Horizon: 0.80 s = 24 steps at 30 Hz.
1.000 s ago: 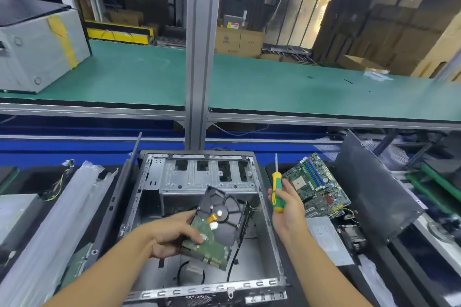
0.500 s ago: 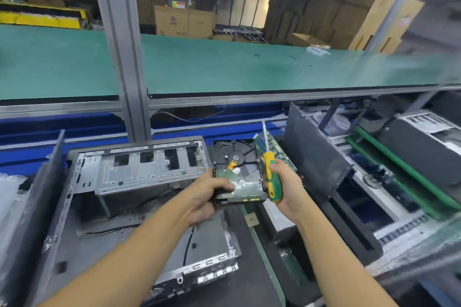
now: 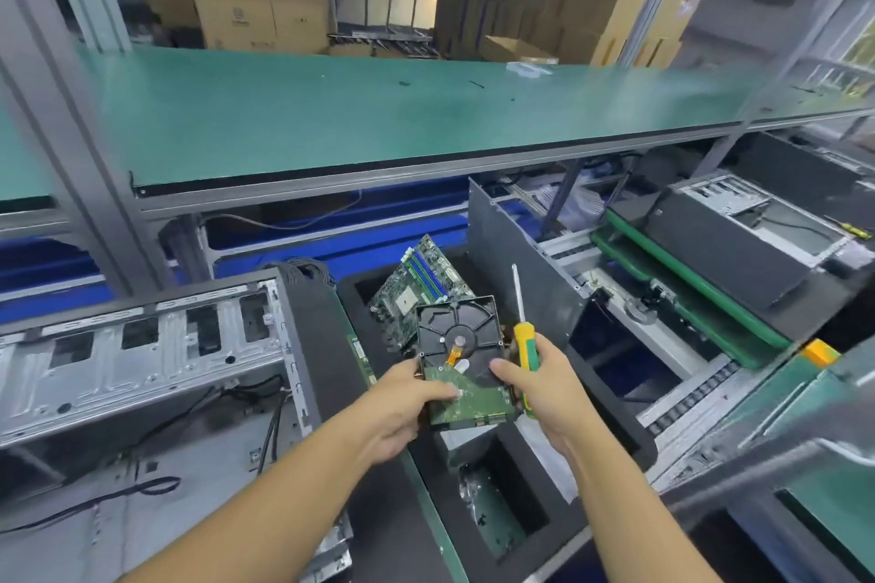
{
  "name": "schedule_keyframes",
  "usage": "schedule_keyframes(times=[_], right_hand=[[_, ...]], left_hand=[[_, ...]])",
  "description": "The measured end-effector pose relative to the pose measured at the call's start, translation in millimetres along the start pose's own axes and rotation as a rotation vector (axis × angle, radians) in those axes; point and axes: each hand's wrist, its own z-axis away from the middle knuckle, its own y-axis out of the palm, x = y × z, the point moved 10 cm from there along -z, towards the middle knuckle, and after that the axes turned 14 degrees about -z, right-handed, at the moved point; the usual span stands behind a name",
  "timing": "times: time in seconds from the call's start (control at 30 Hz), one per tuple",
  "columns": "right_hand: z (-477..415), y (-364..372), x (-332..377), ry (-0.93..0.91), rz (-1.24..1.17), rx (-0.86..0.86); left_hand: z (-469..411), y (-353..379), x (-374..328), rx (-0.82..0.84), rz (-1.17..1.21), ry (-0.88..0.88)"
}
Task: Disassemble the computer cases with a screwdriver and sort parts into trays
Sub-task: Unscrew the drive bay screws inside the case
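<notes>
Above the black foam tray [image 3: 445, 488], just right of the opened computer case [image 3: 142, 360], hard drive [image 3: 457, 346] held circuit-board side up between both hands: left hand [image 3: 402, 407] fingers curled round its left edge, right hand [image 3: 544, 393] pinching its right edge while gripping the screwdriver [image 3: 525, 341], motherboard [image 3: 416, 289] lying behind.

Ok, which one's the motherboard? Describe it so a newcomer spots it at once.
Start at the open computer case on the left; just right of it sits a black foam tray. At the tray's far end, just beyond the hand-held hard drive, lies the motherboard. It is the larger green board, with blue memory slots, unlike the small green board on the drive.
</notes>
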Motion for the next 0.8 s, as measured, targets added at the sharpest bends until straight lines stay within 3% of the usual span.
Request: schedule_keyframes(times=[0.3, 0.63, 0.73, 0.8], right_hand=[[-42, -44, -35, 0.05, 0.132, -0.061], [-77, -13, -91, 0.317, 0.167, 0.081], [-81, -3, -96, 0.284, 0.264, 0.085], [-84, 0, -87, 0.165, 0.474, 0.092]], left_hand=[[-46, -15, 37, -0.169, -0.239, -0.229], [-71, -50, 75, -0.379, -0.292, -0.388], [-76, -47, 76, -0.397, -0.301, -0.39], [-79, -45, 75, -0.417, -0.327, -0.367]])
